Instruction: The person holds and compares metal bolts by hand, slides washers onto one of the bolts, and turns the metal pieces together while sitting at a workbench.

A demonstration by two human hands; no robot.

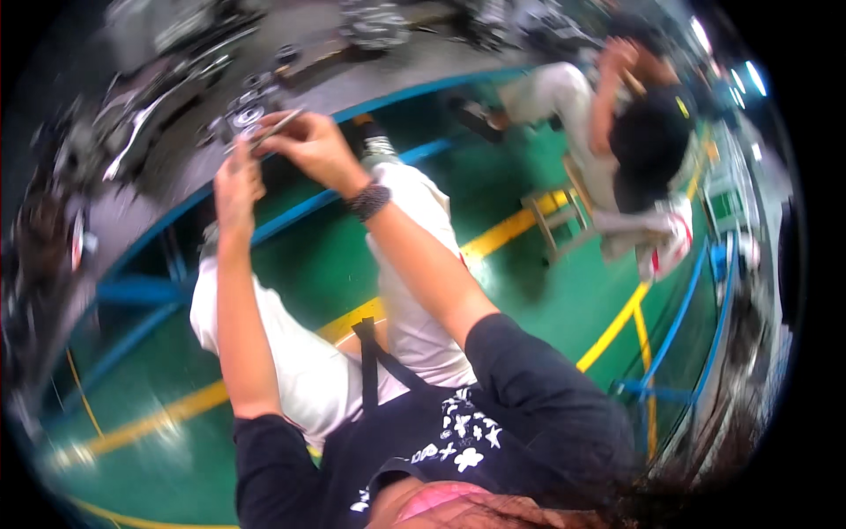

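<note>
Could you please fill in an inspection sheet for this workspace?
Surface: grey workbench with a blue frame beneath it.
Job's things: a thin strip at the fingertips; a rounded metal part on the bench just beyond the hands.
Clutter: many metal pieces along the bench, among them a long shiny bar; most are too blurred to identify.
Grippers: two bare hands; the right hand pinches the strip, the left hand is close by its lower end, its grip unclear.
Cables: nothing seen.
Surroundings: green floor with yellow lines; a co-worker sits to the right.
</note>
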